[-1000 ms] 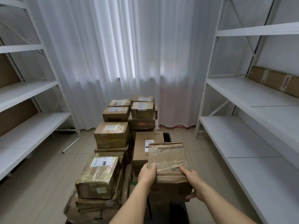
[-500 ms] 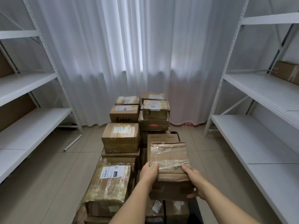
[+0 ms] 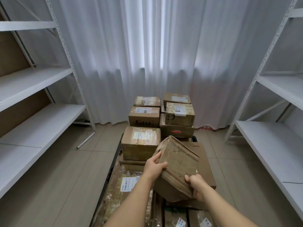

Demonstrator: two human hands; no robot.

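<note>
Brown paper and tape wrap the parcel (image 3: 177, 166), and the wrap looks soft at the corners, so it is best turned with palms bearing on opposite edges, not fingertips digging in; it is held tilted, one corner up, just above the flat carton (image 3: 205, 163); the left hand (image 3: 155, 167) grips the edge farther from that carton, thumb on top; the right hand (image 3: 196, 188) clutches the lowest corner over the carton, fingers curled round it.
</note>
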